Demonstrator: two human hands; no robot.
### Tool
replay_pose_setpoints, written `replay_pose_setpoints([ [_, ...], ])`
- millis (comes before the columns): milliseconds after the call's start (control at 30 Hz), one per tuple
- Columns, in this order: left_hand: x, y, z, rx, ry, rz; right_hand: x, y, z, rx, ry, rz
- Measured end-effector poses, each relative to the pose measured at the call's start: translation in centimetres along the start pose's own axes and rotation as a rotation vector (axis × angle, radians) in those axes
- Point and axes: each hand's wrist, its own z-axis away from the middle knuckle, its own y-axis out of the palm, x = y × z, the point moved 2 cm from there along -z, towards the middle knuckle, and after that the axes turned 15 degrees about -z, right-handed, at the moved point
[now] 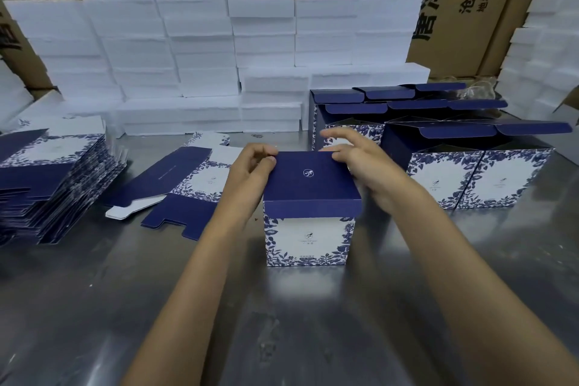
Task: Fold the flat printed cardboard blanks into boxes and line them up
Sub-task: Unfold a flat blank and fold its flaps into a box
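Left hand (250, 166), fingers curled, pinching far left corner of box (310, 213) lid. Right hand (354, 157), fingers loosely spread, touching far right corner. Upright at centre of steel table (94, 307). Flat blank (175, 185) and stack of blanks (47, 185) left; open-topped boxes (445, 150) right; white foam blocks (200, 56) and brown cartons (463, 9) behind.

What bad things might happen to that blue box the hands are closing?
The left hand and right hand press only the far edge of the box lid, so it may crease or pop open. Sliding it right could bump the finished boxes.
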Motion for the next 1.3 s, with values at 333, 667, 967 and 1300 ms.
replay_pose_setpoints([
  [333, -4.5, 2.3, -2.6, 0.149, -0.069, -0.661, 1.0, 3.0, -0.5, 0.115, -0.129, 0.537],
  [667, -4.2, 2.7, -2.0, 0.117, -0.083, -0.558, 0.7, 2.3, -0.8, 0.099, -0.100, 0.484],
  [967, -2.8, 2.1, -1.2, -0.032, -0.153, -0.453, 0.3, 1.7, -0.6, -0.010, -0.105, 0.446],
  [1300, -2.8, 2.5, -1.6, -0.033, -0.176, -0.589, 0.5, 0.2, -0.3, -0.232, -0.047, 0.456],
])
